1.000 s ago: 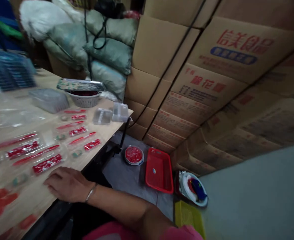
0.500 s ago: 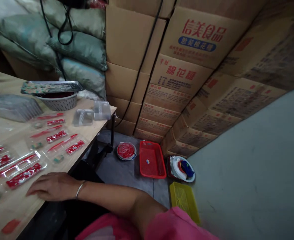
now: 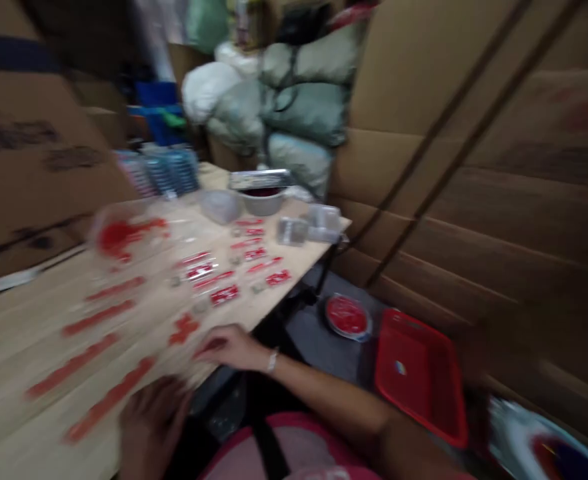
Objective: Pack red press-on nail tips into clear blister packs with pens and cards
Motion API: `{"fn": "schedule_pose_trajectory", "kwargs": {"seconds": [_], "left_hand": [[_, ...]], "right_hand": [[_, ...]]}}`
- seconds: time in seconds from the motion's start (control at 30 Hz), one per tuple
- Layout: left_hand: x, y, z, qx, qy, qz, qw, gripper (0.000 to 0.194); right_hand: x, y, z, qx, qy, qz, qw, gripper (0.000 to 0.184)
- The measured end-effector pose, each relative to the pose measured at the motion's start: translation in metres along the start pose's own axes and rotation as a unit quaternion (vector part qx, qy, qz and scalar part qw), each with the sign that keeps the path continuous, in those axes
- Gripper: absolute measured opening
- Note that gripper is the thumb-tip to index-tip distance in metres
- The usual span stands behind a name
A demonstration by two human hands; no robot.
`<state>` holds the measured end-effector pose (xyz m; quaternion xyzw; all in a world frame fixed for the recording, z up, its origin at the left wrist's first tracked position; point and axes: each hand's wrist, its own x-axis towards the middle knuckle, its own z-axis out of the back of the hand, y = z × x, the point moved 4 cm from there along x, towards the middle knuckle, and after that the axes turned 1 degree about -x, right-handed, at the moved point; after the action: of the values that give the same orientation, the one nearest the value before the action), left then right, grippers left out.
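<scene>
The whole view is smeared by motion. My right hand [image 3: 231, 347] is at the near table edge, its fingers curled toward a small cluster of red pieces [image 3: 184, 328]. Whether anything is in those fingers cannot be made out. Close to the edge on the left lies my left hand [image 3: 154, 417], its fingers blurred, beside a long red strip [image 3: 111, 400] on the wood. More red strips [image 3: 71, 367] lie in rows to the left. Beyond my right hand are several clear plastic trays [image 3: 224, 293], each with red items and a patterned red packet.
A clear container of red pieces [image 3: 117, 237] sits farther back on the table [image 3: 174, 373]. Behind are a grey basket [image 3: 264, 200] and small clear boxes [image 3: 324, 223]. On the floor are a red basket [image 3: 419, 373] and a bowl [image 3: 348, 317]. Stacked cartons [image 3: 449, 220] line the right.
The camera view has swung to the left, so more of the table shows. My left hand has come into view, and my right hand's fingers now look more curled.
</scene>
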<state>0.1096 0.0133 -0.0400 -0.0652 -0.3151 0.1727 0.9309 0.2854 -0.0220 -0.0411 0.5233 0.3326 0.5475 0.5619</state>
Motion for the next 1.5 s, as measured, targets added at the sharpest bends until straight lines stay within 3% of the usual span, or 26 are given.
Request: {"fn": "schedule_pose_trajectory", "kwargs": {"seconds": [0.1, 0.27, 0.6, 0.77, 0.83, 0.97, 1.13, 1.27, 1.33, 1.43, 1.5], "left_hand": [[-0.005, 0.006, 0.002, 0.065, 0.034, 0.087, 0.994, 0.02], [-0.003, -0.002, 0.004, 0.06, 0.054, 0.148, 0.986, 0.015], [-0.005, -0.003, 0.004, 0.029, 0.041, 0.152, 0.987, 0.012], [-0.004, -0.004, 0.003, 0.031, 0.051, 0.153, 0.986, 0.012], [-0.004, -0.005, 0.003, 0.033, 0.051, 0.154, 0.986, 0.012], [-0.004, -0.007, 0.004, 0.034, 0.04, 0.156, 0.986, 0.01], [-0.004, -0.008, 0.005, 0.034, 0.034, 0.164, 0.985, 0.01], [-0.002, -0.008, 0.005, 0.031, 0.038, 0.169, 0.984, 0.011], [-0.002, -0.008, 0.004, 0.032, 0.037, 0.17, 0.984, 0.011], [-0.004, -0.009, 0.004, 0.044, 0.028, 0.176, 0.983, 0.012], [-0.005, -0.01, 0.006, 0.048, 0.03, 0.177, 0.983, 0.012]], "right_hand": [[-0.002, -0.003, 0.008, 0.043, 0.005, -0.005, 0.999, 0.009], [-0.012, 0.009, -0.01, -0.073, 0.094, 0.143, 0.982, 0.005], [-0.006, 0.006, 0.009, -0.03, 0.041, 0.058, 0.997, 0.008], [-0.008, 0.017, -0.008, -0.122, 0.121, 0.157, 0.973, 0.009], [-0.008, 0.021, -0.013, -0.151, 0.119, 0.183, 0.964, 0.011], [-0.004, 0.023, -0.004, -0.182, 0.1, 0.185, 0.961, 0.01], [-0.003, 0.01, 0.003, -0.14, 0.168, 0.179, 0.959, 0.006], [-0.006, -0.002, 0.003, -0.045, 0.151, 0.147, 0.976, 0.015], [-0.01, -0.002, 0.003, -0.086, 0.134, 0.177, 0.971, 0.014], [-0.012, 0.005, 0.002, -0.201, 0.117, 0.242, 0.942, 0.013], [-0.011, 0.009, 0.0, -0.218, 0.124, 0.26, 0.932, 0.014]]}}
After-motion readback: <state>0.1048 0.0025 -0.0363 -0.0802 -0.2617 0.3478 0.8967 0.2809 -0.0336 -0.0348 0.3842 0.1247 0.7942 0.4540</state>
